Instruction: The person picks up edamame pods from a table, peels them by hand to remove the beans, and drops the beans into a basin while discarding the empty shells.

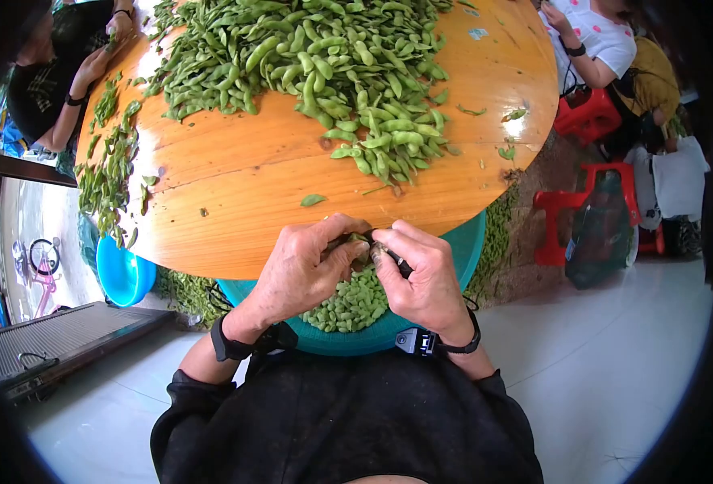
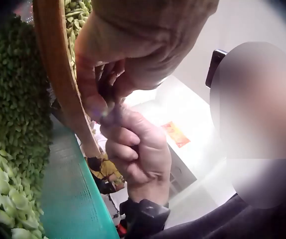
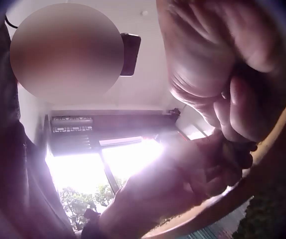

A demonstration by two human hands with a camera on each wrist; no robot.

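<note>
In the head view my left hand (image 1: pixel 296 262) and right hand (image 1: pixel 422 278) meet at the table's near edge, fingertips together. Between them is a small green soybean pod (image 1: pixel 359 237), mostly hidden by the fingers. My left thumb and fingers pinch it, and the right thumb and curled fingers grip its other side. Something small and dark (image 1: pixel 403 266) shows at the right fingers. Below both hands, a teal basin (image 1: pixel 344 343) holds shelled green beans (image 1: pixel 348 305). The left wrist view shows my right hand (image 2: pixel 138 144) curled against the left fingertips.
A large heap of soybean pods (image 1: pixel 316 60) covers the far part of the round wooden table (image 1: pixel 235 185). Empty-looking pods (image 1: pixel 110 173) lie along its left edge. A blue basin (image 1: pixel 122 274) stands lower left, red stools (image 1: pixel 586 194) at right. Two other people sit across the table.
</note>
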